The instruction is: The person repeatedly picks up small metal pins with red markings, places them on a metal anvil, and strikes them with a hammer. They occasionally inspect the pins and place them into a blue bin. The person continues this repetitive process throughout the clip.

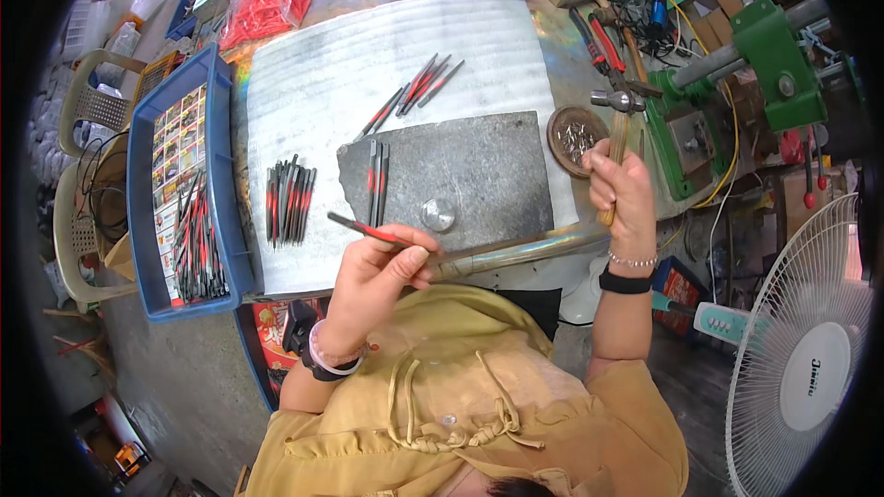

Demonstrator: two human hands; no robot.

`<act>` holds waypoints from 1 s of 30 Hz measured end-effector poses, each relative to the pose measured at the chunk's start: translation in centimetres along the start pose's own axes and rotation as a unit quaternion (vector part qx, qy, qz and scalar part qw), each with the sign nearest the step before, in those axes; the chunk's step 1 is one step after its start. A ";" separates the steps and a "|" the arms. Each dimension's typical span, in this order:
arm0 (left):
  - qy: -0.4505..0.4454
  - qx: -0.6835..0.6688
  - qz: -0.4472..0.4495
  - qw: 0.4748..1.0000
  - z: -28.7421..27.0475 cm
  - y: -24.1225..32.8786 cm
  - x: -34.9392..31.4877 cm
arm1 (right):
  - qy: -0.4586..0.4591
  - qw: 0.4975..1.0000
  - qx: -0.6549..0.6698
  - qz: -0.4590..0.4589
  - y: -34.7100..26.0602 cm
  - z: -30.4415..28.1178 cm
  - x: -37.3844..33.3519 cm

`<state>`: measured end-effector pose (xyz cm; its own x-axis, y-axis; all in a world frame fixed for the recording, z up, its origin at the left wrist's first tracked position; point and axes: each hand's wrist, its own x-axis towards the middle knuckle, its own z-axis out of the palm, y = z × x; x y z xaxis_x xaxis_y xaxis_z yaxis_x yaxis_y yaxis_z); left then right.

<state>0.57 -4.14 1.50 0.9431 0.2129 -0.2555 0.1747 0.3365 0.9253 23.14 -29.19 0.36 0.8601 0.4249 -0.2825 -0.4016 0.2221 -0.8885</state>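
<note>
My left hand (373, 274) pinches a slim black-and-red pen-like tool (368, 228) between thumb and fingers, near the front edge of a grey stone slab (488, 166). Its exact kind does not show. My right hand (626, 195) is closed round the wooden handle of a small hammer (618, 99), its metal head raised at the top. On the slab lie two similar tools (378, 184) and a round shiny metal piece (437, 213). A row of such tools (290, 202) lies left of the slab, and several more (429, 83) lie loosely beyond it.
A blue tray (235, 212) with many of the tools stands at left. Small metal pieces fill a round brown dish (556, 140) beside my right hand. A green press (773, 64), pliers (603, 46) and a white fan (801, 368) are at right; a red-filled bag (269, 7) sits far left.
</note>
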 end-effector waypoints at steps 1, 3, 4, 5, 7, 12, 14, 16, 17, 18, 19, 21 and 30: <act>-0.006 -0.070 -0.024 0.997 0.0 0.1 0.0 | -0.026 1.000 0.013 0.002 0.0 0.9 -1.0; -0.020 -0.151 -0.042 0.988 0.2 0.1 0.4 | -0.040 0.999 0.021 0.019 0.3 2.9 -2.5; -0.031 -0.185 -0.048 0.981 0.4 0.1 0.6 | -0.050 0.998 0.029 0.025 0.5 4.0 -3.2; -0.045 -0.221 -0.049 0.973 0.5 0.0 0.7 | -0.069 0.996 0.040 0.030 0.8 5.0 -3.9; -0.056 -0.260 -0.048 0.963 1.0 -0.1 1.0 | -0.087 0.994 0.047 0.046 1.2 6.9 -5.0; -0.060 -0.349 -0.067 0.933 1.5 -0.2 0.9 | -0.142 0.987 0.032 0.075 2.0 10.7 -7.4; -0.056 -0.376 -0.085 0.921 1.5 -0.2 0.9 | -0.149 0.986 -0.005 0.076 2.2 11.7 -8.1; -0.080 -0.402 -0.089 0.908 1.3 -0.3 0.8 | -0.161 0.984 -0.016 0.070 2.3 12.4 -8.4; -0.095 -0.417 -0.090 0.899 1.2 -0.4 0.8 | -0.169 0.984 -0.016 0.057 2.5 12.7 -8.4; -0.093 -0.420 -0.091 0.898 1.2 -0.5 0.7 | -0.161 0.985 -0.040 0.044 2.6 13.0 -8.5; -0.093 -0.425 -0.090 0.896 1.1 -0.5 0.7 | -0.154 0.986 -0.056 0.020 2.8 13.2 -8.6; -0.092 -0.433 -0.088 0.893 1.0 -0.7 0.5 | -0.144 0.987 -0.070 -0.008 3.1 13.7 -8.6; -0.094 -0.443 -0.101 0.886 1.0 -1.0 0.4 | -0.116 0.951 -0.259 -0.122 3.6 13.9 -8.7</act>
<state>1.03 -5.36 0.77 0.9629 -0.0630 -0.2625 0.1339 0.9558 0.2616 9.85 -19.94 4.66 0.7911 0.6115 -0.0109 0.0614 -0.0971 -0.9934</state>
